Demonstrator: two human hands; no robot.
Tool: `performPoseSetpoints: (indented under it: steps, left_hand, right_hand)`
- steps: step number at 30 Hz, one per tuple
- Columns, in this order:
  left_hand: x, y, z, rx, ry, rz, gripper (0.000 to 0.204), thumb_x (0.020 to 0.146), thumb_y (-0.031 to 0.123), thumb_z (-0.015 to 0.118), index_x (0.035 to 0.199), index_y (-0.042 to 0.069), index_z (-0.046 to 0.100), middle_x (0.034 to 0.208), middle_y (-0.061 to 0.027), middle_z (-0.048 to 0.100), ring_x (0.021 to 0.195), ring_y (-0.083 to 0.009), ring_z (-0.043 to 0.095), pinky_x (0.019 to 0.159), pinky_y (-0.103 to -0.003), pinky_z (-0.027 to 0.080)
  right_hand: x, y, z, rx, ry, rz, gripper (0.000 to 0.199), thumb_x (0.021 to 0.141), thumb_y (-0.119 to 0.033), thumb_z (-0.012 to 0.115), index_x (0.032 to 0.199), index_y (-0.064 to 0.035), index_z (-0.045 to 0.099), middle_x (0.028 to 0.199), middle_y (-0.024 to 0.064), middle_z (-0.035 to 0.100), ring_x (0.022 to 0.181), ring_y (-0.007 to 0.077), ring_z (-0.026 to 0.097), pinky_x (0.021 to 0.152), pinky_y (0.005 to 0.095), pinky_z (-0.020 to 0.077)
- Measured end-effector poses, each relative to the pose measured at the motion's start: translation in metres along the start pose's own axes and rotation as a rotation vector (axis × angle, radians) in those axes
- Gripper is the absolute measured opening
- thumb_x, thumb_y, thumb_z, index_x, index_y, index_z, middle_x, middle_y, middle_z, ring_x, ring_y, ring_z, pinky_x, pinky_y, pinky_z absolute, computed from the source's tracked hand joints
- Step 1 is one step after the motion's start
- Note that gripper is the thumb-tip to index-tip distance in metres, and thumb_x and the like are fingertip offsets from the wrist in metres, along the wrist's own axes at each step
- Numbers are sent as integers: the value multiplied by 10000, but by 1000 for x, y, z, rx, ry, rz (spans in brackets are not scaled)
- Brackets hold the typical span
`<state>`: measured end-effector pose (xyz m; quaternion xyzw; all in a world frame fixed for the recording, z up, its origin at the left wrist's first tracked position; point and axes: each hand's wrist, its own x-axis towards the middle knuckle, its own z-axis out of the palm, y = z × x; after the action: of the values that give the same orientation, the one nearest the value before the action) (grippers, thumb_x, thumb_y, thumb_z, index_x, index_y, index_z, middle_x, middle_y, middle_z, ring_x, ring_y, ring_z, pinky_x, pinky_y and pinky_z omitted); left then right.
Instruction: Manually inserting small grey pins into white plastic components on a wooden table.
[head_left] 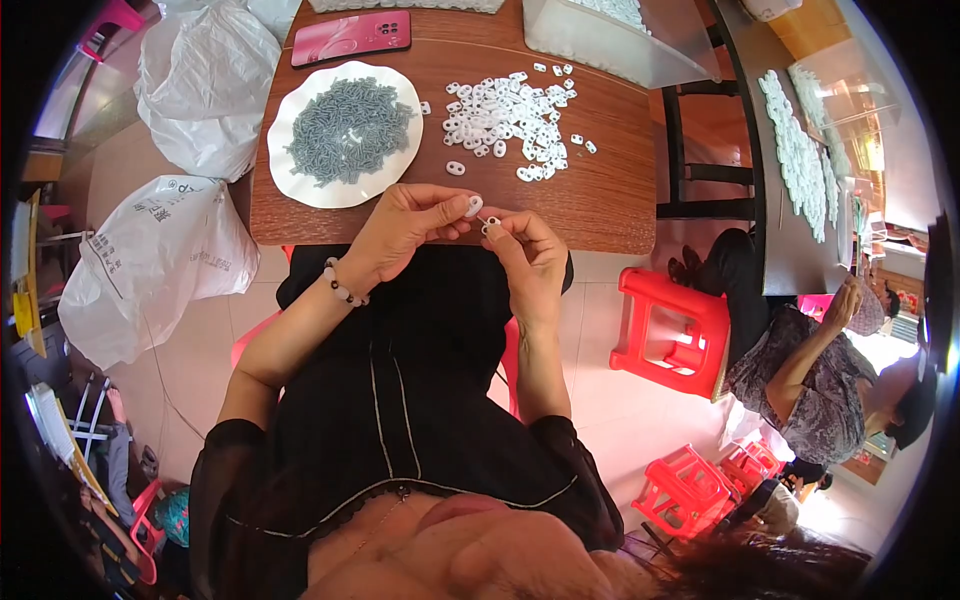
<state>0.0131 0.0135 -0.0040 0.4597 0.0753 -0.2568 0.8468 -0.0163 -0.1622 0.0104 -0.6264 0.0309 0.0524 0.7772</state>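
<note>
My left hand (pixel 405 222) pinches a small white oval plastic piece with holes (pixel 474 206) between thumb and fingertips. Close beside it, my right hand (pixel 532 255) is closed on another small white piece with dark holes (pixel 490 227). Both hands meet just over the table's near edge, and fine detail between the fingertips is too small to make out. Beyond them lies a loose pile of the same white two-hole pieces (pixel 505 118), with a single piece (pixel 455 168) apart from it. A scalloped white plate (pixel 285 175) holds a heap of small grey rod-shaped parts (pixel 350 130).
On the brown wooden table (pixel 610 190) a pink phone (pixel 350 38) lies at the far left, and a translucent bin (pixel 620 55) stands at the back right. White plastic bags (pixel 160 265) sit left. Red stools (pixel 675 330) and a seated person (pixel 810 390) are at right.
</note>
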Motion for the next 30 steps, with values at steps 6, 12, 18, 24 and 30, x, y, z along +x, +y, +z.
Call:
performPoseSetpoints:
  steps: [6, 12, 18, 24, 30]
  left_hand:
    - [1, -1, 0, 21, -2, 5, 248, 893, 198, 683, 1064, 19, 699, 905, -29, 700, 752, -47, 606, 708, -189, 514]
    - [2, -4, 1, 49, 13, 17, 255, 883, 205, 697, 1061, 21, 700, 893, -25, 702, 722, -41, 598, 688, -182, 513]
    - [3, -7, 2, 70, 18, 27, 260, 873, 209, 710, 1052, 22, 702, 897, -23, 702, 714, -37, 595, 682, -179, 513]
    - [3, -9, 3, 87, 7, 43, 252, 871, 204, 711, 1046, 22, 704, 910, -29, 703, 735, -45, 608, 687, -183, 516]
    - [-1, -11, 7, 127, 0, 120, 239, 881, 175, 697, 1043, 0, 701, 927, -55, 707, 779, -72, 630, 683, -196, 510]
  right_hand:
    - [1, 2, -2, 23, 9, 17, 56, 886, 2, 608, 834, 17, 596, 998, 91, 676, 762, 33, 544, 690, 179, 446]
    - [3, 3, -3, 15, 38, 44, 69, 874, -4, 623, 810, 16, 604, 958, 76, 680, 738, 21, 532, 666, 171, 433]
    - [3, 8, -8, 12, 33, 34, 60, 880, -7, 618, 826, 16, 610, 950, 81, 679, 747, 44, 560, 694, 187, 456]
    - [3, 9, -7, -4, 40, 7, 80, 876, -5, 625, 802, 16, 602, 930, 55, 680, 724, 20, 533, 656, 171, 432]
    - [2, 7, -4, -78, 24, -20, 82, 880, -16, 632, 811, 18, 604, 917, 60, 681, 741, 43, 569, 681, 186, 461]
